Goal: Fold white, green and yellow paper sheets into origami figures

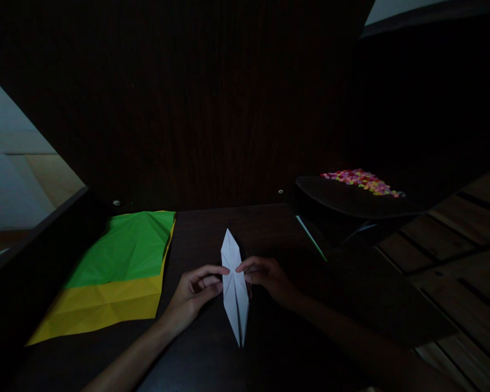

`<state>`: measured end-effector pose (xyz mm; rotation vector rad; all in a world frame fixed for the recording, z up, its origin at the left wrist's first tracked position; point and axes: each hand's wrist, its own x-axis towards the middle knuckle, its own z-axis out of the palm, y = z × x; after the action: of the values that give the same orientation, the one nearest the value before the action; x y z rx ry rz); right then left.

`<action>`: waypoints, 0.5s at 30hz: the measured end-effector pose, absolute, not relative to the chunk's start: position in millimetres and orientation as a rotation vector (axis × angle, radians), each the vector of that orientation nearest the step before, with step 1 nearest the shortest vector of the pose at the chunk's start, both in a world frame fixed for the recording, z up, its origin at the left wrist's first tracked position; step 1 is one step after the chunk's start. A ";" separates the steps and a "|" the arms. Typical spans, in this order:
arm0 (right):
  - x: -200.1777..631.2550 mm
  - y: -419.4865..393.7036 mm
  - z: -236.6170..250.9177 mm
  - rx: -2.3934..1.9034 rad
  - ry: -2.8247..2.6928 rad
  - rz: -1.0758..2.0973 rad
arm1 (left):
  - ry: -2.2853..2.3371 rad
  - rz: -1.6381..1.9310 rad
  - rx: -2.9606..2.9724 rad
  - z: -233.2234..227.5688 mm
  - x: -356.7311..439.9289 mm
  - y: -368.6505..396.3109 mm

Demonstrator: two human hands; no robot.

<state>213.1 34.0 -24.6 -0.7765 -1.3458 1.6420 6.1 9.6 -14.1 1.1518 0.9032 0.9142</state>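
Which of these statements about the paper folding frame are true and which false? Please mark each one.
1. Both hands touch the white folded paper. True: the left hand and right hand pinch its middle from either side.
2. The white paper is a flat square. False: it is a long narrow shape, pointed at both ends.
3. A green sheet lies over a yellow sheet left of the hands. True.
4. The colourful small pieces sit on the green sheet. False: they lie on a dark surface at the right.

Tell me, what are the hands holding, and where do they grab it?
Both hands, left hand and right hand, pinch a white folded paper at its middle, one on each side edge.
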 end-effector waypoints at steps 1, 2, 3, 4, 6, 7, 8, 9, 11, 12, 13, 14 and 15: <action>213.2 33.8 -24.3 -0.779 -1.353 1.641 | 0.907 0.917 1.155 -14.7 5.9 9.7; 213.2 33.8 -24.0 -0.782 -1.360 1.640 | 0.913 0.920 1.160 -15.1 5.7 9.8; 213.2 33.8 -23.9 -0.786 -1.365 1.638 | 0.920 0.921 1.166 -15.3 5.4 9.9; 213.3 33.8 -23.8 -0.791 -1.366 1.634 | 0.927 0.918 1.174 -15.3 5.1 9.9; 213.6 34.1 -23.9 -0.811 -1.369 1.626 | 0.937 0.910 1.196 -14.9 4.8 10.0; 213.9 34.3 -24.1 -0.820 -1.370 1.621 | 0.938 0.908 1.210 -14.5 5.0 9.9; 214.2 34.5 -24.4 -0.828 -1.373 1.614 | 0.938 0.908 1.223 -13.9 5.3 9.7; 214.4 34.6 -24.8 -0.831 -1.378 1.607 | 0.940 0.910 1.237 -13.4 5.9 9.5; 214.8 34.7 -25.8 -0.830 -1.392 1.595 | 0.947 0.919 1.258 -12.2 7.5 9.0; 214.8 34.6 -26.4 -0.826 -1.397 1.592 | 0.950 0.924 1.264 -11.6 8.3 8.8; 214.6 34.3 -26.9 -0.824 -1.400 1.592 | 0.949 0.926 1.267 -11.3 8.9 8.7; 214.4 33.9 -27.2 -0.822 -1.404 1.592 | 0.946 0.929 1.269 -11.1 9.3 8.6; 214.0 33.3 -27.4 -0.823 -1.406 1.587 | 0.945 0.932 1.275 -11.0 9.4 8.6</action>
<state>214.0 33.3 -27.4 -0.8230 -1.4065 1.5872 9.4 8.6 -11.0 1.2747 0.9451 0.9319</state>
